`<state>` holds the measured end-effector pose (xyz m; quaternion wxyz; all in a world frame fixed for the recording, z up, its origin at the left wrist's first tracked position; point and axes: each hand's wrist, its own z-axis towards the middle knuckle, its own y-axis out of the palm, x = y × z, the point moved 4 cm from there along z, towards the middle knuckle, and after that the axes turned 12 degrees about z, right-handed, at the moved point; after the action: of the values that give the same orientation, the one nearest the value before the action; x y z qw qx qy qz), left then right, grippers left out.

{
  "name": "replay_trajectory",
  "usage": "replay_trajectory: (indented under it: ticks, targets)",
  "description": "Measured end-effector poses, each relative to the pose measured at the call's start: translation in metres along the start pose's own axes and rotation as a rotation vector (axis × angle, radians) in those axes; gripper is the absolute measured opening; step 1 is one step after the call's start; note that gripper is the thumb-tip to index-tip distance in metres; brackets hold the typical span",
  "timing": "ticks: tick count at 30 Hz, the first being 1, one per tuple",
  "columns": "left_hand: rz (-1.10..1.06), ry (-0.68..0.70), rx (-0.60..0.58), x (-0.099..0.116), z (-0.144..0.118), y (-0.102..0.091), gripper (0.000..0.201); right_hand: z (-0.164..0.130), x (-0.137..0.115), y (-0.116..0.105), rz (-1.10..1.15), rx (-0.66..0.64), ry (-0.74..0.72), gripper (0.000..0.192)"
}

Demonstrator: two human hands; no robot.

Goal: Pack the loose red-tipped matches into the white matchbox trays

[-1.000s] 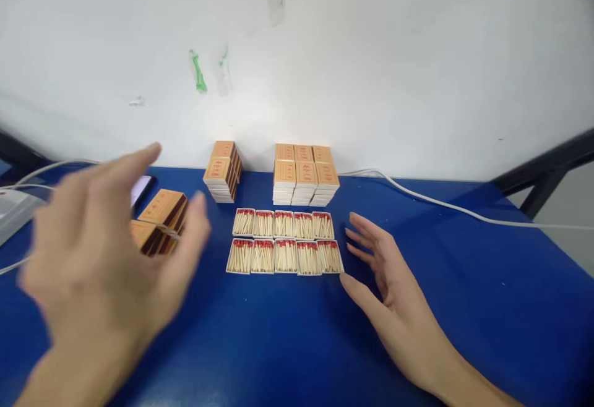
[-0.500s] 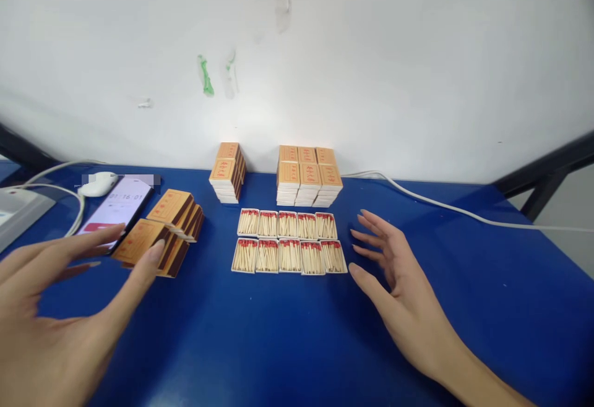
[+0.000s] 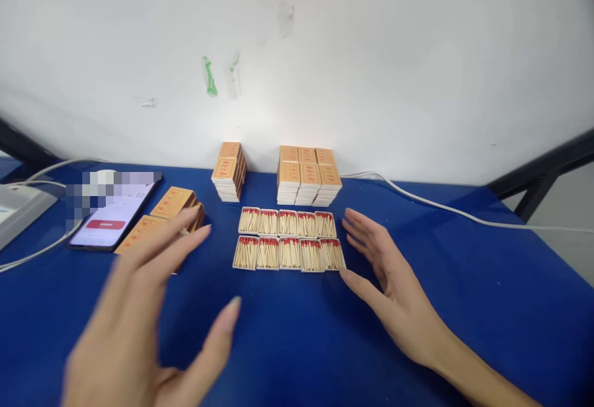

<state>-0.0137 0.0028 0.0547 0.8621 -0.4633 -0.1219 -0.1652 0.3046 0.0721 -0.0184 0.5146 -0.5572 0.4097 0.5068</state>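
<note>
Blue cloth covers the table (image 3: 464, 283) in the head view, the only view there is, and on it ten open match trays (image 3: 288, 240) lie in two rows of five, edge to edge, red heads toward the wall. The right hand (image 3: 394, 289) rests on its edge just beside the right end of the rows, fingers spread and straight, thumb tip near the corner of the nearest tray, holding nothing. The left hand (image 3: 143, 326) hangs above the table in front of the trays' left end, palm open wide, also with nothing in it, and partly covers a loose heap of outer sleeves (image 3: 162, 212) that lies near a phone (image 3: 109, 218). Two stacks of closed boxes, a narrow stack (image 3: 228, 172) and a wider stack (image 3: 307, 175), stand close behind the trays against the wall. The risk, as I judge it, lies in the trays being uncovered and light: a sideways nudge from either open palm could slide one row into the other, tip a tray and scatter matches. A careless reach over them could also topple the stacks behind, or knock the leaning sleeves onto the phone.
</note>
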Motion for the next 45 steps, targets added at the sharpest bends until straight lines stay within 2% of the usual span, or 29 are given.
replay_trajectory:
  ticks: [1,4,7,10,13,21,23,25,27,29,30,32,34,35,40,45]
  targets:
    - [-0.044,0.008,-0.125,0.006,-0.001,0.01,0.081,0.0,0.0,0.002,0.038,-0.013,0.001,0.08]
    - [-0.205,-0.203,-0.382,0.006,-0.005,0.039,0.086,0.0,-0.004,0.009,0.131,-0.049,-0.007,0.079]
    - [-0.379,-0.406,-0.458,0.0,-0.007,0.059,0.085,-0.001,-0.008,0.016,0.17,-0.082,-0.003,0.081]
    - [-0.529,-0.482,-0.472,-0.003,-0.005,0.07,0.091,-0.004,-0.011,0.02,0.187,-0.086,0.013,0.083]
    - [-0.589,-0.488,-0.455,-0.001,-0.006,0.072,0.094,-0.006,-0.012,0.023,0.192,-0.096,0.019,0.082]
    - [-0.628,-0.498,-0.394,-0.005,-0.014,0.06,0.076,-0.011,-0.013,0.025,0.205,-0.108,0.04,0.077]
    - [-0.56,-0.446,-0.398,-0.005,-0.016,0.056,0.076,-0.012,-0.011,0.025,0.208,-0.109,0.045,0.076]
    - [-0.413,-0.299,-0.375,0.0,-0.015,0.048,0.085,-0.011,-0.01,0.024,0.208,-0.106,0.039,0.076]
    - [-0.209,-0.106,-0.242,0.007,-0.012,0.035,0.096,-0.01,-0.007,0.022,0.197,-0.095,0.031,0.075]
    - [0.008,-0.003,-0.002,0.011,-0.008,0.019,0.095,-0.009,-0.005,0.02,0.174,-0.074,0.028,0.074]
    - [0.108,-0.021,0.108,0.01,-0.006,0.011,0.088,-0.008,-0.004,0.018,0.161,-0.063,0.026,0.073]
    - [0.256,-0.126,0.241,0.002,-0.001,0.001,0.073,-0.007,-0.003,0.015,0.14,-0.044,0.022,0.072]
    - [0.321,-0.296,0.19,-0.013,0.004,-0.001,0.065,-0.007,-0.002,0.014,0.126,-0.032,0.013,0.072]
    - [0.327,-0.315,0.165,-0.019,0.006,-0.001,0.064,-0.007,-0.002,0.014,0.121,-0.029,0.01,0.072]
    - [0.356,-0.27,0.09,-0.039,0.011,0.0,0.048,-0.008,-0.001,0.013,0.114,-0.018,0.007,0.07]
    - [0.369,-0.233,0.09,-0.034,0.01,-0.005,0.043,-0.009,-0.002,0.012,0.103,-0.016,0.005,0.069]
